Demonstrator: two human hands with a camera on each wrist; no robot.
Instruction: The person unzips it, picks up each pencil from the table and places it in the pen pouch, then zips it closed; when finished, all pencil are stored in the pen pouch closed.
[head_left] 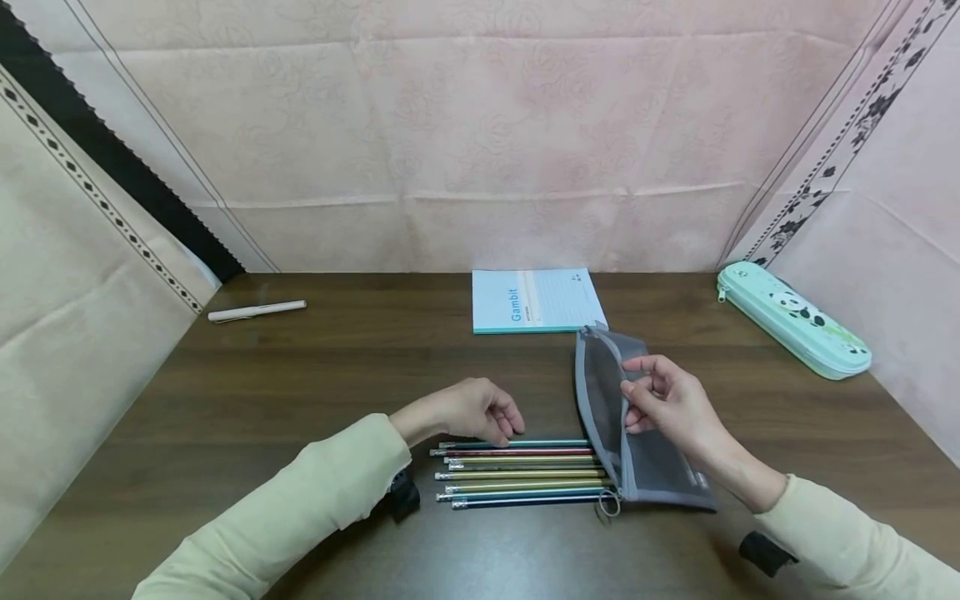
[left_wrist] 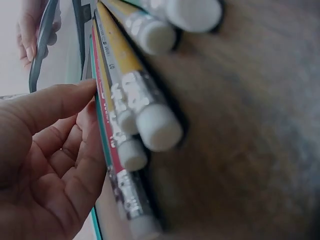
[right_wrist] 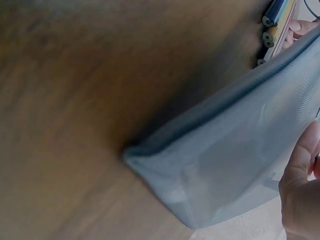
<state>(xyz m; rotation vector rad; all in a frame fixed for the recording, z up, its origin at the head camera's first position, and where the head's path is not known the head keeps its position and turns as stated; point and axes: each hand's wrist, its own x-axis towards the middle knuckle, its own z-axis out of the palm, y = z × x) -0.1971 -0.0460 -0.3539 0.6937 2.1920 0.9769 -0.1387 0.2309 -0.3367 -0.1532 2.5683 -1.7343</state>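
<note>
My left hand point(head_left: 483, 408) is at the far side of a row of several pencils point(head_left: 517, 475), fingers curled and fingertips right at the teal pencil point(head_left: 465, 445) farthest back. Whether it pinches that pencil I cannot tell. White erasers point(left_wrist: 159, 127) on the pencils face the left wrist camera. With thumb and fingers, my right hand point(head_left: 667, 408) holds the rim of a grey mesh zipper pouch point(head_left: 660, 467), whose mouth gapes toward the pencils. The pencils' other ends are hidden behind the pouch in the head view, but several show in the right wrist view.
A light blue notebook point(head_left: 532, 300) lies behind the pouch. At the back right is a mint pencil case point(head_left: 795, 321) with a panda print. A white pen point(head_left: 257, 311) lies at the back left. A metal ring point(head_left: 609, 503) hangs at the pouch's near corner.
</note>
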